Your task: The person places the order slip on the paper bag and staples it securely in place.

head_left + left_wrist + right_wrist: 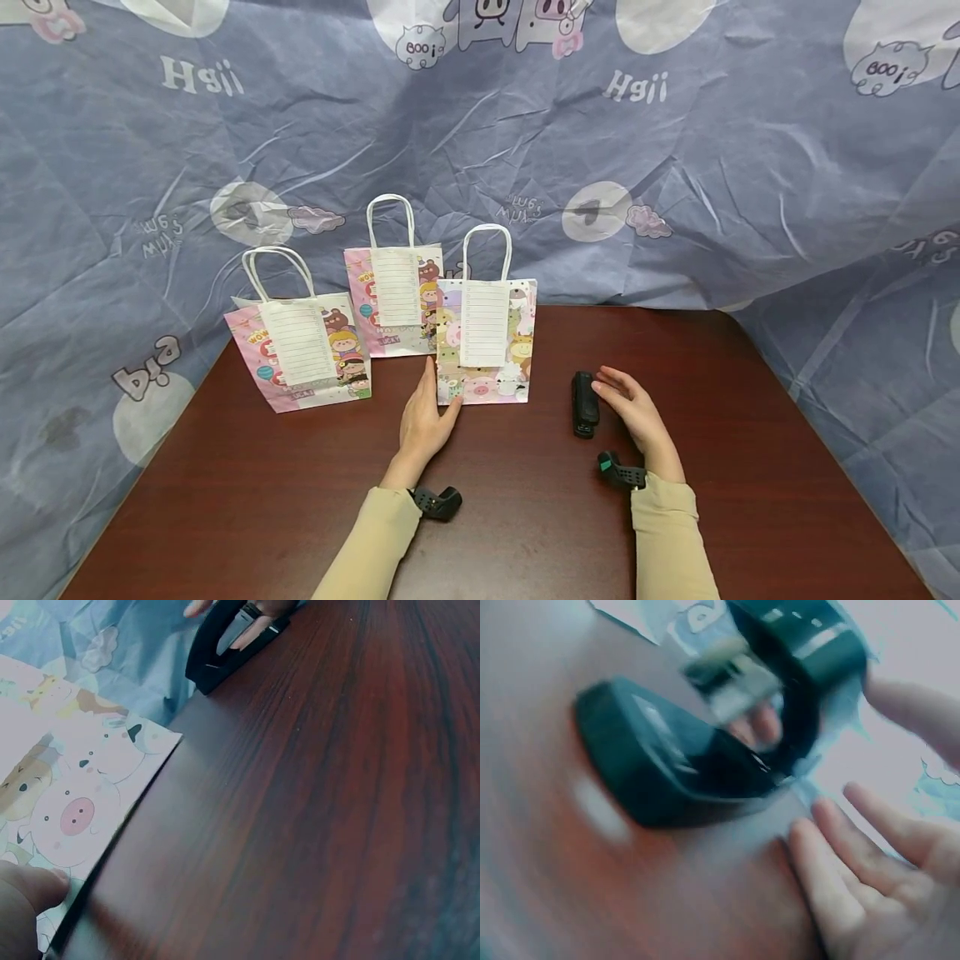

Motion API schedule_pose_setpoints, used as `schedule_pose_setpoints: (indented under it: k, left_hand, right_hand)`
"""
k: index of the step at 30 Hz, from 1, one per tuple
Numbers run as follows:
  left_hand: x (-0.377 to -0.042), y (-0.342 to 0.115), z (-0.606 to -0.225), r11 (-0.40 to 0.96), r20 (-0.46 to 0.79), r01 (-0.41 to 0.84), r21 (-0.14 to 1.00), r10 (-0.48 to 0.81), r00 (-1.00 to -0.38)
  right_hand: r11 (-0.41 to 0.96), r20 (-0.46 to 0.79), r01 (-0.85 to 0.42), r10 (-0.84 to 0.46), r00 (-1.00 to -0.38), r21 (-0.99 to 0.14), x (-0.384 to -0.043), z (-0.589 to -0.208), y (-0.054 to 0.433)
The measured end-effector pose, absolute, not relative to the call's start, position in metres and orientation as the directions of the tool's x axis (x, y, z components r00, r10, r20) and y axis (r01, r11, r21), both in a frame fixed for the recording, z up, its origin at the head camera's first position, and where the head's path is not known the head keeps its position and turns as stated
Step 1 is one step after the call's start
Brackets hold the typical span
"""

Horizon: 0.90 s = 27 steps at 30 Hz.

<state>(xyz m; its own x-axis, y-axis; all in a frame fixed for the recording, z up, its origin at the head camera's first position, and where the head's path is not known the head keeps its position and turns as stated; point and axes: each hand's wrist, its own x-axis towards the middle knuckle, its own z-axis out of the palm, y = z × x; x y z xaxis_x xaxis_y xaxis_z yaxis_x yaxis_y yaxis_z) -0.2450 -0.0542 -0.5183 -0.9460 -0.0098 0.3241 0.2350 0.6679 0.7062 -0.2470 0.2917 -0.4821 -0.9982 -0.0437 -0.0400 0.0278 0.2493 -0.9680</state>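
Note:
A black stapler sits on the right half of the table. My right hand is at its right side with fingers spread; in the right wrist view one fingertip overlaps the upper arm of the stapler, and the other fingers extend beside it. At centre stands a paper gift bag with cartoon animals, a white handle and a lined paper strip on its front. My left hand touches its lower left corner, fingers straight along the side, thumb on the front.
Two pink cartoon gift bags, one at the left and one farther back, carry lined strips too. A blue printed cloth hangs behind and beside the dark wooden table.

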Motion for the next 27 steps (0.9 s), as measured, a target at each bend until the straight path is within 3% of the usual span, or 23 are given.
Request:
schedule_pose_setpoints:
  k: [6, 12, 27]
  left_hand:
    - [-0.243, -0.054, -0.517, 0.646, 0.317, 0.223, 0.730, -0.031, -0.948]
    - [-0.242, -0.053, -0.517, 0.631, 0.329, 0.227, 0.742, -0.048, -0.943]
    - [-0.229, -0.053, -0.515, 0.614, 0.377, 0.275, 0.740, -0.041, -0.925]
  right_hand:
    - [0.209, -0.061, 0.097, 0.169, -0.984, -0.973, -0.249, -0.485, 0.279]
    - [0.198, -0.034, 0.091, 0.275, -0.961, -0.976, -0.249, -0.488, 0.273]
    - [0.301, 0.121, -0.038, 0.263, -0.957, -0.953, -0.240, -0.493, 0.257]
